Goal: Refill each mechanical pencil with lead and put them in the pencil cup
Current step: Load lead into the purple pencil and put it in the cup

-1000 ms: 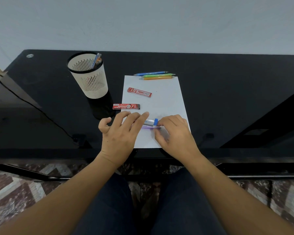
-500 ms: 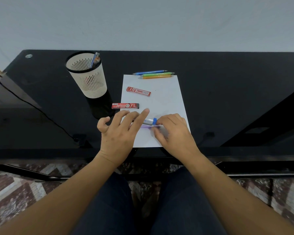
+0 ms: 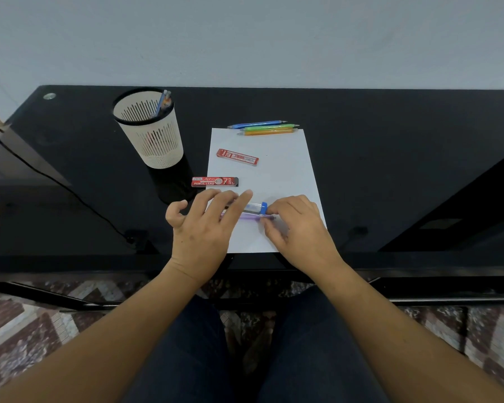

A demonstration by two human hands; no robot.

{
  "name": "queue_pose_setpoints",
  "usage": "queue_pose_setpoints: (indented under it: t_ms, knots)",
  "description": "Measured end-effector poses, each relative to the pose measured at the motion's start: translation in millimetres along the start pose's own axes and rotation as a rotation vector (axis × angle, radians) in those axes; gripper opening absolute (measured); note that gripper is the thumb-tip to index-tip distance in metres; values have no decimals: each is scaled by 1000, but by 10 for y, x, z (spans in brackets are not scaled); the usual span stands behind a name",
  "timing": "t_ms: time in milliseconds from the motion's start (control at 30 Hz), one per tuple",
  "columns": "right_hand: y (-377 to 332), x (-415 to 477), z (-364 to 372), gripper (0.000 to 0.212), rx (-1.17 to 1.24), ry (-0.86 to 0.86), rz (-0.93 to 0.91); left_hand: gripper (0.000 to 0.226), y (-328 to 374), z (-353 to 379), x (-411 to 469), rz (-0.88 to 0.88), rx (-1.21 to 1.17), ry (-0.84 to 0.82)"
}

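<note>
- Since 0.5 s ago: both hands unmoved.
- Left hand (image 3: 201, 231): fingers straight, spread over purple mechanical pencil (image 3: 252, 217); thumb hidden, grip cannot tell.
- Right hand (image 3: 301, 228): curled fingertips pinch the pencil's right end.
- Pencil over paper sheet (image 3: 277, 175), beside blue-capped lead tube (image 3: 258, 207).

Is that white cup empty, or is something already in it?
Not empty: the pencil cup holds at least two pencils, their ends sticking up above its rim.
</note>
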State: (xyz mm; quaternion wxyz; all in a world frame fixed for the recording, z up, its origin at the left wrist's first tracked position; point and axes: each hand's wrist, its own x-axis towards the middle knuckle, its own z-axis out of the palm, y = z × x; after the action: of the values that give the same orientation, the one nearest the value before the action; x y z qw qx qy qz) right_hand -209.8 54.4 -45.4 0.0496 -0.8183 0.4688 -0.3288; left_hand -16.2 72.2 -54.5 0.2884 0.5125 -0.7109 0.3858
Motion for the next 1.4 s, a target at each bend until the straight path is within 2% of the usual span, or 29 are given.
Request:
queue_pose_setpoints:
  t_ms: [200, 400, 733, 900, 1033, 1400]
  knots:
    - [-6, 1, 0, 26, 3, 16, -8, 40, 6, -9, 17, -33, -12, 16]
    - [0, 2, 6, 26, -1, 1, -8, 28, -5, 9, 5, -74, -68, -43]
    - [5, 3, -4, 30, -20, -29, -2, 29, -7, -6, 12, -72, -78, -71]
    - [3, 3, -7, 23, -27, -12, -15, 30, -1, -16, 23, -94, -89, -83]
    - [-6, -5, -10, 13, -2, 72, -25, 33, 10, -54, 34, -184, -110, -142]
    - [-47, -13, -52, 11, 63, 142, 21, 42, 9, -69, 65, -424, -161, -308]
